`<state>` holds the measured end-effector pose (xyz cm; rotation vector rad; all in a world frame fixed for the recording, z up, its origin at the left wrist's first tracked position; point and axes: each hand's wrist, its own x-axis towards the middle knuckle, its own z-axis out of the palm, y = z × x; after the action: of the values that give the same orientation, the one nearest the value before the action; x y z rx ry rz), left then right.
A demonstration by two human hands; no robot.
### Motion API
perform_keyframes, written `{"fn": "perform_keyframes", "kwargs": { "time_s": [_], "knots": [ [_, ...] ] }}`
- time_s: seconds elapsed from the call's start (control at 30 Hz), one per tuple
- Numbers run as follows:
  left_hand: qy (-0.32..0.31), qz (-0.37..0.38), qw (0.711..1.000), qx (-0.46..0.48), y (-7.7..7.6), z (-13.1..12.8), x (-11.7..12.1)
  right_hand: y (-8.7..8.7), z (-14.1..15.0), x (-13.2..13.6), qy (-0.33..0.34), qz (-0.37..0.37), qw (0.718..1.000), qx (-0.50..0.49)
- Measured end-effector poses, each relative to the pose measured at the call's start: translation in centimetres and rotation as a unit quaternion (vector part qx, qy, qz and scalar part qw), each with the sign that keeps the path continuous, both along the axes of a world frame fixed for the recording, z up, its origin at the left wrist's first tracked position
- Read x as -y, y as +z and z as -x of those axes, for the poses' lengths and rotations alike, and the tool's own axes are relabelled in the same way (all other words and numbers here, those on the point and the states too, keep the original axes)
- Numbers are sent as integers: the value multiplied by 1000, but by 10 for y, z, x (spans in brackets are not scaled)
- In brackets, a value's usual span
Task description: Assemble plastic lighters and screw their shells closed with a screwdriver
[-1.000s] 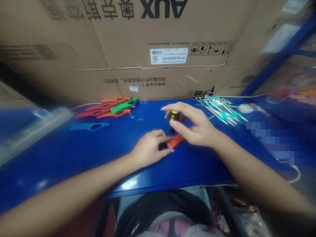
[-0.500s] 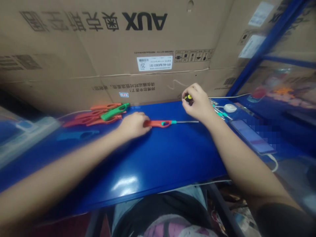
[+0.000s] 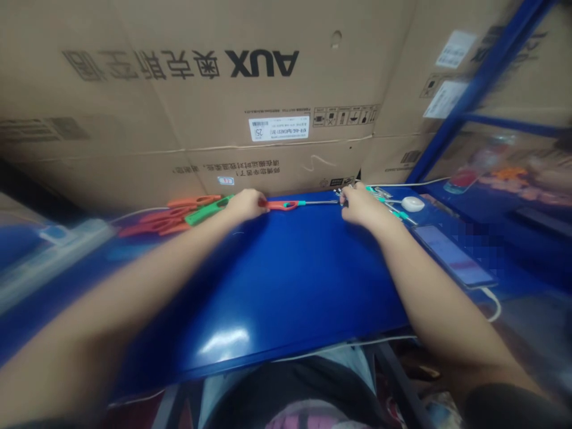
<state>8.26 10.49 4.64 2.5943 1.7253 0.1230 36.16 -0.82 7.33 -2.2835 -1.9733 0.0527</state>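
My left hand point(image 3: 245, 206) is closed around the handle end of a red stick lighter point(image 3: 280, 205). The lighter lies level just above or on the blue table, its thin metal tube pointing right from a teal collar. At the tube's tip is my right hand point(image 3: 360, 205), fingers curled; what they hold is hidden. Small metal pieces point(image 3: 338, 192) show by its fingertips. Behind my left forearm lies a pile of red lighter handles point(image 3: 163, 219), with a green lighter handle point(image 3: 209, 210) on its right side. Several metal tubes with teal collars point(image 3: 395, 208) lie right of my right hand.
A large cardboard box point(image 3: 192, 119) stands along the back edge of the blue table point(image 3: 295, 286). On the right are a white oval object point(image 3: 413, 204), a phone point(image 3: 453, 253) with a white cable, and a blue metal frame post point(image 3: 482, 89). A white power strip point(image 3: 58, 256) lies left.
My left hand has carried the lighter toward the back of the table. My right hand has come down to the lighter's tip; the black-and-yellow thing in its fingers no longer shows.
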Motion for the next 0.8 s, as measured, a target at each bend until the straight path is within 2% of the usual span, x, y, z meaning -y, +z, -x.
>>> {"fn": "perform_keyframes", "kwargs": {
  "time_s": [0.1,0.37,0.5,0.63,0.7,0.8],
  "knots": [
    [8,0,1000,7,-1,0,-6,2,3,2,-13,47,999,21],
    [27,-9,999,17,-4,10,-14,2,1,0,7,143,989,39],
    [22,-25,999,32,-7,15,-16,-3,-1,-3,13,139,989,41],
    [15,-44,998,42,-6,18,-12,-8,-4,-10,35,91,995,29],
    [16,-60,997,47,-4,20,-4,-8,-5,-10,51,84,995,21],
    [18,-86,995,55,-1,26,17,-7,-6,-8,52,111,992,22]
  ]
}}
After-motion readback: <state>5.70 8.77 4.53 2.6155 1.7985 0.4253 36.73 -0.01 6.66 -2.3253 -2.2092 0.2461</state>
